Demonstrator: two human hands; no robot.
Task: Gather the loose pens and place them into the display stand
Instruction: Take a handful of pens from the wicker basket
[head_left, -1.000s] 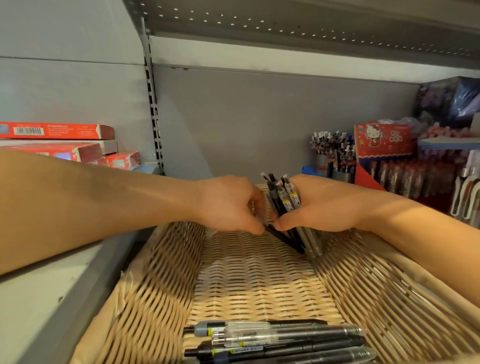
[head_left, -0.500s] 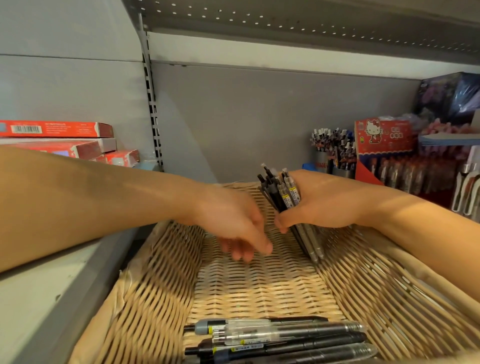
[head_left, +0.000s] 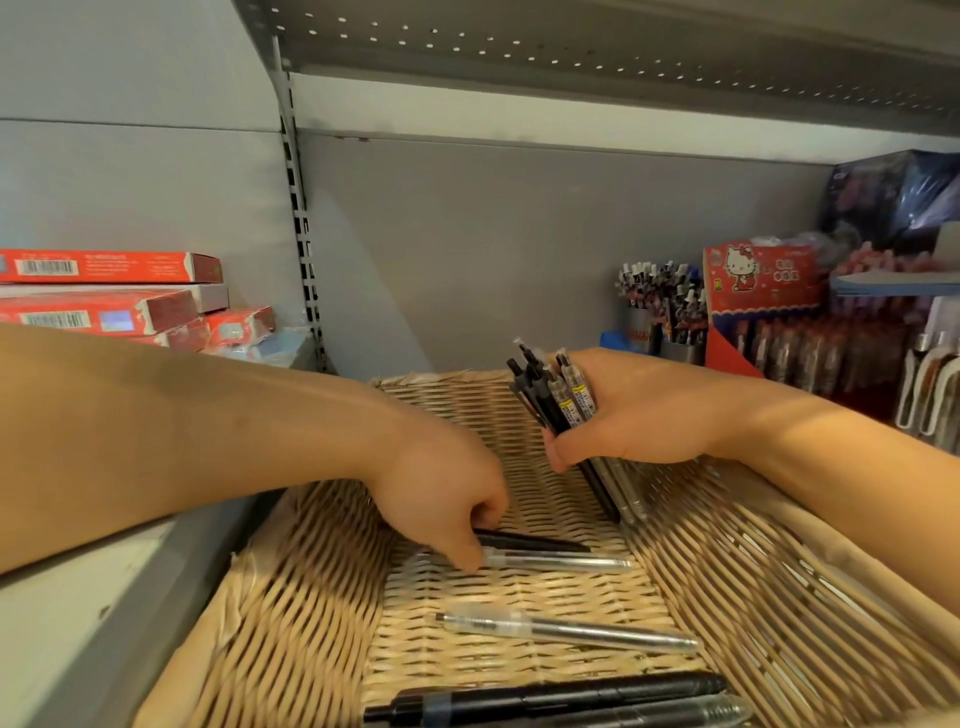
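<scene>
My right hand (head_left: 644, 410) grips a bundle of pens (head_left: 558, 400), black and clear ones, their tops sticking up and their tips reaching down toward the floor of the wicker basket (head_left: 291, 613). My left hand (head_left: 447, 499) is down in the basket with its fingers curled onto two pens lying side by side, a black pen (head_left: 535, 543) and a clear pen (head_left: 561, 563). Another clear pen (head_left: 571, 631) lies alone nearer to me. Several dark pens (head_left: 561, 699) lie at the basket's near end.
Red flat boxes (head_left: 109, 296) are stacked on the shelf at left. At right stand metal cups of pens (head_left: 660, 306), a red cartoon-cat display box (head_left: 761, 291) and hanging packaged pens. A perforated shelf hangs overhead, with a grey back panel behind.
My left hand has left the bundle, moved down and toward me, and now has its fingers on two pens on the basket floor. My right hand keeps holding the bundle.
</scene>
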